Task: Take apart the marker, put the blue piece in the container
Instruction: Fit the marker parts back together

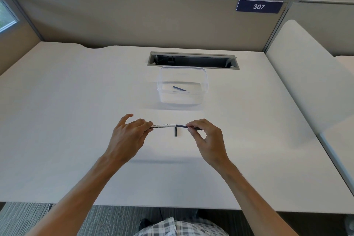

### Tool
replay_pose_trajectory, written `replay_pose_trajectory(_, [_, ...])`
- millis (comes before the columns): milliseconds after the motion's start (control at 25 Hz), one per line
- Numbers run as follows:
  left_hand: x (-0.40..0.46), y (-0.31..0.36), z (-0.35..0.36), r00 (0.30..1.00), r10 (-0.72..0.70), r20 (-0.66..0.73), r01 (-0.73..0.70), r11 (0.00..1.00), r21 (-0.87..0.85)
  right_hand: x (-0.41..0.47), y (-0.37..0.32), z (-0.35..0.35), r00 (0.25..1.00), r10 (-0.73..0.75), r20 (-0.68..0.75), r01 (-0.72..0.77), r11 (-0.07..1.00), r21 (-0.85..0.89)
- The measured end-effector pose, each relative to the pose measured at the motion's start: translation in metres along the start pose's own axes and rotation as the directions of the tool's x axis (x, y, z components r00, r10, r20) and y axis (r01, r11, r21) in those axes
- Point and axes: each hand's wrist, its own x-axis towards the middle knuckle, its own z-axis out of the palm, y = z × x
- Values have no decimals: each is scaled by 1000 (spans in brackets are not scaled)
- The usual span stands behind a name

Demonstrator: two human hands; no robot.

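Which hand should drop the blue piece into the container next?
Right hand: it already pinches the blue piece, and the container sits ahead. Left hand holds the white barrel.

Above the white desk (76, 101), the left hand (127, 136) gripped the marker barrel (163, 126) — the right hand (206, 138) pinched its blue piece (181, 126); farther off stood a clear container (203, 82).

One marker barrel (162, 126); three blue pieces (181, 126) (176, 132) (179, 88); one container (182, 99); two hands (128, 134) (206, 137).
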Motion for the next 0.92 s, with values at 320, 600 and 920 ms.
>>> replay_pose_trajectory(320, [1, 8, 2, 1000, -10, 9, 10, 999, -41, 8, -10, -1, 996, 72, 52, -75, 995, 70])
replay_pose_trajectory(600, [0, 11, 8, 997, -75, 33, 78, 990, -115, 16, -15, 0, 948, 318, 21, -288, 826, 485])
replay_pose_trajectory(920, [5, 16, 12, 995, -87, 48, 94, 983, -158, 20, -19, 13, 929, 343, -135, -228, 822, 522])
